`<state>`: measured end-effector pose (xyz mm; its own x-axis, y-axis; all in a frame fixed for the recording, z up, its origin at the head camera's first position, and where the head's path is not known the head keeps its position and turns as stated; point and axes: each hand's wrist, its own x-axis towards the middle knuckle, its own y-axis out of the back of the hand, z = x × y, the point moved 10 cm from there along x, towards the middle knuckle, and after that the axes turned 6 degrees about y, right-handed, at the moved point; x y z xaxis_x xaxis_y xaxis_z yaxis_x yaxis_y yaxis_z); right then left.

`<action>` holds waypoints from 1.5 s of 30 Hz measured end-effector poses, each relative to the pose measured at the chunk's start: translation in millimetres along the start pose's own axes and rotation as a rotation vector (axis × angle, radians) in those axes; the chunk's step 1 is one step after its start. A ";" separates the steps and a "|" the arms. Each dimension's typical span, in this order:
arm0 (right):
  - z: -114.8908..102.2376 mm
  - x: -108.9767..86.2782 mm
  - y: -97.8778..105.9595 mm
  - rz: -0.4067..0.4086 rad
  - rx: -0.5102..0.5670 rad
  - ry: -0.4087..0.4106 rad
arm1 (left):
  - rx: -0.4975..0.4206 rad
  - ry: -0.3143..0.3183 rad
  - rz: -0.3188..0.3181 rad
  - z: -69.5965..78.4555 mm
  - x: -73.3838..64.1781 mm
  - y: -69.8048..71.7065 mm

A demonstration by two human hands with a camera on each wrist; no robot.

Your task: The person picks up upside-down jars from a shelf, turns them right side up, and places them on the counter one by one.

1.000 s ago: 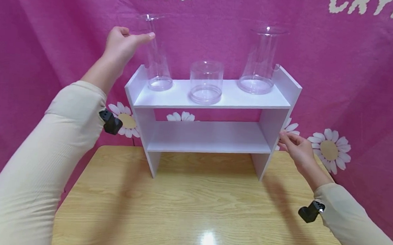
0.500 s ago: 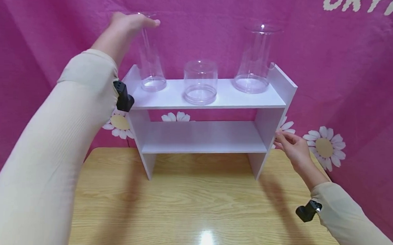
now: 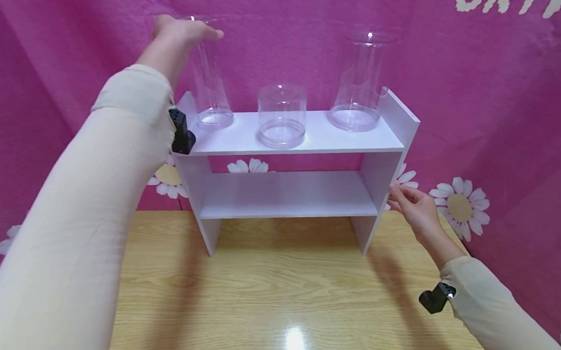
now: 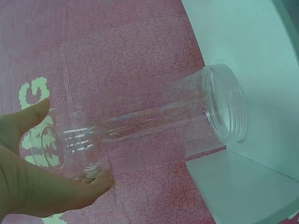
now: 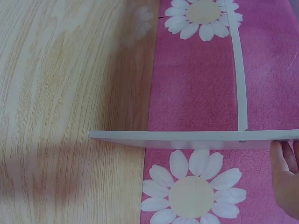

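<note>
Up at the left end of the white shelf unit [image 3: 289, 193], the left hand [image 3: 179, 36] has the tall jar [image 4: 154, 121] by its upper end — thumb to one side, fingers curled round the other, though how hard they squeeze I cannot tell. The jar's ridged end sits on the top shelf [image 3: 246, 131], just beside the left side panel [image 4: 240, 189]. Across on the far side, the right hand [image 3: 420, 210] rests lightly bent fingers against the outer face of the right side panel [image 5: 187, 135], no pinch on it that I can see.

Good technique here, I'd say: light, even pressure, since smooth clear walls could slip or flex — and with a hold this high, a sideways push would likely tip the jar. Best to work straight along its length, away from the short jar [image 3: 281, 115], the right hand bracing gently so the unit doesn't skid on the worktop [image 3: 256, 289].
</note>
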<state>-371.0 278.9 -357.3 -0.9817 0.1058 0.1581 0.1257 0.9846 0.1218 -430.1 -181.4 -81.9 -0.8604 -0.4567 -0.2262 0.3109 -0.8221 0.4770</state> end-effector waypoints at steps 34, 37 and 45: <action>6.9 19.6 0.2 -0.011 -0.136 -0.045 | 0.049 -0.215 -0.064 -30.8 -63.6 14.6; 6.7 20.5 0.2 -0.006 -0.125 -0.035 | 0.017 -0.227 -0.094 -38.9 -69.1 16.8; 3.4 20.5 -0.4 0.004 -0.075 0.003 | -0.121 -0.430 -0.176 -50.8 -92.3 18.8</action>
<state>-391.7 281.1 -357.5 -0.9808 0.1093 0.1614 0.1401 0.9709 0.1940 -324.3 -172.0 -95.2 -0.9852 -0.1462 0.0890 0.1685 -0.9194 0.3553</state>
